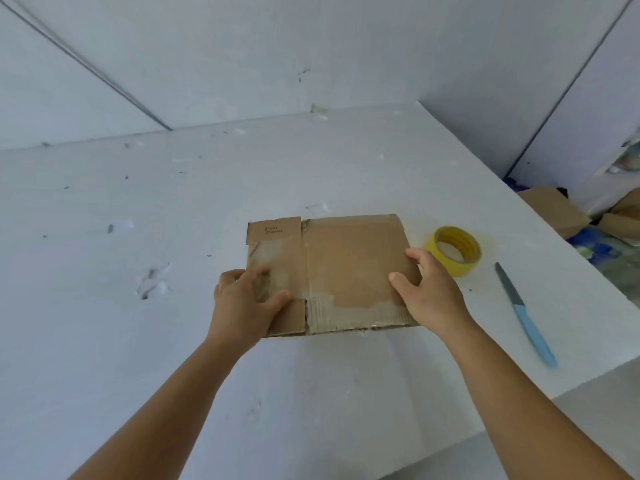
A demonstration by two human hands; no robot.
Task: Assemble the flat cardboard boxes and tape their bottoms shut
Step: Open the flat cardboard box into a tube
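Observation:
A flattened brown cardboard box [343, 261], with old tape marks and small print on its far left flap, lies flat in the middle of the white foam table [138, 341]. My left hand [242, 299] grips its near left edge, thumb on top. My right hand [426, 289] grips its right edge, thumb on the top face and fingers curled over the side. A roll of yellow tape [454, 251] lies flat just right of the box, behind my right hand.
A blue-handled knife [526, 317] lies on the table to the right, near the edge. Beyond the right edge, on the floor, sit more cardboard boxes [557, 209] and blue clutter. White foam walls stand behind the table.

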